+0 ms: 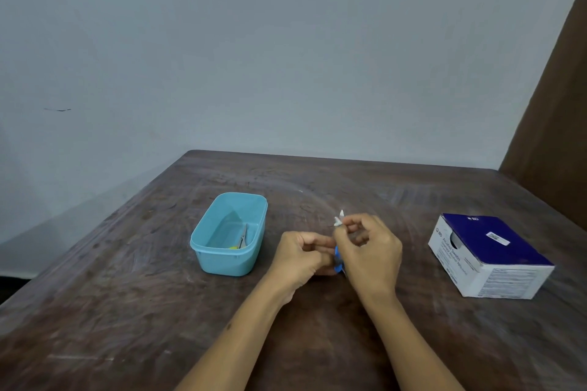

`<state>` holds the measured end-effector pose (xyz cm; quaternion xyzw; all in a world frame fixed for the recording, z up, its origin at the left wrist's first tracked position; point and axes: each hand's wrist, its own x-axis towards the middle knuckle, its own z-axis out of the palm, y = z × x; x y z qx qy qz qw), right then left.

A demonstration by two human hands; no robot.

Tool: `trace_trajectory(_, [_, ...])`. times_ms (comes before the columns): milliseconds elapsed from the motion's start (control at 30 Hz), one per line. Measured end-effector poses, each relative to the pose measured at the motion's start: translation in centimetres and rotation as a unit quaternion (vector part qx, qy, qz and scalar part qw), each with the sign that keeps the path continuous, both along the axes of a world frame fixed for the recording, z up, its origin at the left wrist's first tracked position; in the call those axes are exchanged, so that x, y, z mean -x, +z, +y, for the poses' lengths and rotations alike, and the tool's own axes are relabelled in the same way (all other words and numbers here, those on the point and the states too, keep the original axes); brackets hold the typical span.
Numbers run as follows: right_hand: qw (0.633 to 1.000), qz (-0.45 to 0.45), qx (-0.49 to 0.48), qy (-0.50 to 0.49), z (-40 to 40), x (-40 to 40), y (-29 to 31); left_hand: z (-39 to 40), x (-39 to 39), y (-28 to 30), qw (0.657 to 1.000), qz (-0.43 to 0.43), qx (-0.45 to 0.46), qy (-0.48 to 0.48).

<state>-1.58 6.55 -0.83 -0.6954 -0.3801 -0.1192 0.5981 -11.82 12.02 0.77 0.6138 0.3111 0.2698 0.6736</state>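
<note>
Alcohol swab sachet is up off the wooden table, caught between both hands. Its long axis runs away from the person, blue end low and white torn tip high. The left hand pinches the blue end; the right hand pinches the tip. Both are equally near, so the tear probably goes on sideways. A teal tub holding forceps sits left, the swab box right.

light: dim, even, bluish | shadows: soft, faint | blur: slight, worse toward edges | wide-angle bending
</note>
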Motion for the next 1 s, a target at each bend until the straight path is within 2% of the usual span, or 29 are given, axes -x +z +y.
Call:
trace_trajectory(133, [1.000, -0.005, -0.022, -0.018, -0.13, -0.43, 0.06, -0.39, -0.03, 0.15, 0.999, 0.021, 0.004, -0.034])
trace_trajectory(300, [0.999, 0.002, 0.030, 0.009, -0.11, 0.09, -0.08, 0.03, -0.12, -0.02, 0.998, -0.024, -0.016, 0.049])
trace_trajectory(500, [1.000, -0.003, -0.010, 0.010, 0.00, -0.32, -0.06, -0.10, -0.14, 0.05, 0.999, -0.008, -0.021, 0.039])
trace_trajectory(633, [0.999, -0.016, 0.021, 0.030, -0.11, 0.20, -0.06, 0.08, -0.13, 0.02, 0.997, -0.021, -0.033, 0.071])
trace_trajectory(833, [1.000, -0.014, -0.021, 0.005, -0.10, -0.09, 0.02, -0.26, -0.09, 0.14, 1.000, 0.001, -0.029, 0.003])
trace_trajectory(1000, [0.999, -0.004, 0.020, 0.032, -0.02, 0.09, -0.22, 0.02, -0.20, -0.06, 0.995, -0.016, -0.065, 0.071])
